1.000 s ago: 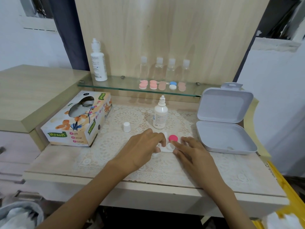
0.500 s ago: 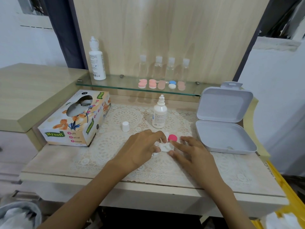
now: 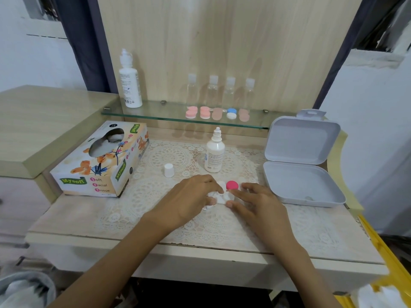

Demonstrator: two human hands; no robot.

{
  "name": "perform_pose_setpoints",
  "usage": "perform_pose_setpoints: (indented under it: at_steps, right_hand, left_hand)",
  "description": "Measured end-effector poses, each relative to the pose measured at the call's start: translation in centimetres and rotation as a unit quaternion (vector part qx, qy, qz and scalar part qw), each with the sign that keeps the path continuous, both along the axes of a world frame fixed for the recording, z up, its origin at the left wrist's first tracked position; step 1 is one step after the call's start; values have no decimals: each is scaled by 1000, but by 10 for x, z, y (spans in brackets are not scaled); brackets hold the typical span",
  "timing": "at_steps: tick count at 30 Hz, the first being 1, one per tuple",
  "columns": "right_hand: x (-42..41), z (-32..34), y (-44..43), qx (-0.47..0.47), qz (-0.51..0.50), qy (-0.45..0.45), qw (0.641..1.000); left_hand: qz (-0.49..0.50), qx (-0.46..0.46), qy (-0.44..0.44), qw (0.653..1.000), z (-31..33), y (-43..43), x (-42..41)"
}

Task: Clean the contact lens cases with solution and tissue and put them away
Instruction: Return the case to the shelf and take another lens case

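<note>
**Views:** one, the camera worn on your head.
**Position:** above the near edge of the table [image 3: 66, 221], close in.
**Facing:** forward and down, toward the wooden back panel [image 3: 222, 41].
**Centre of frame:** the tissue [image 3: 220, 197], between your left hand [image 3: 189, 196] and right hand [image 3: 258, 201]. Your forearms enter from the bottom edge.
**Upper frame:** the glass shelf [image 3: 155, 112], seen from slightly above.
**Left margin:** the tissue box [image 3: 97, 165].
**Right margin:** the open grey box [image 3: 302, 183].
**Lens:** wide-angle. Straight edges bow toward the corners, and the lower corners reach past the table front and are blurred.
</note>
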State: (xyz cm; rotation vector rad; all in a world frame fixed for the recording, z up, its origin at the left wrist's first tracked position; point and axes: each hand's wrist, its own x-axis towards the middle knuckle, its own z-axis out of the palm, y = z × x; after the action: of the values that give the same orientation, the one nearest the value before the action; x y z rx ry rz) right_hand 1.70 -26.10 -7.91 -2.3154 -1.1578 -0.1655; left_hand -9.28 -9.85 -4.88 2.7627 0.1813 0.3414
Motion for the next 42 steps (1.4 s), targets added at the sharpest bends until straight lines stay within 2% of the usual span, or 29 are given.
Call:
perform_pose_setpoints:
  at_steps: [5,14,21,27,31,35,42]
  right_hand:
    - [0,-2,-1,6,-2,-4,1000]
    - [-2,-1,-1,4,1,-3,1000]
    - [-6,0,2,26,23,-31,999]
    - [-3,3,0,66,64,-3,996]
    - [-2,4,-2,103,60,16,993]
    - [3,1,-3,138,65,77,985]
    - [3,1,-3,164,99,100,976]
  left_hand:
    - [25,7,25,999,5,0,3]
    - [105,-12,21,994,9,-2,5]
    - [125,-77,-26,989,3,0,-3]
    - [82,-202,-50,975,-1,7,-16]
    - [75,-300,-43,950,0,8,-17]
    - [72,-449,-13,890,1,4,-19]
    - [72,-540,-8,838,0,1,-19]
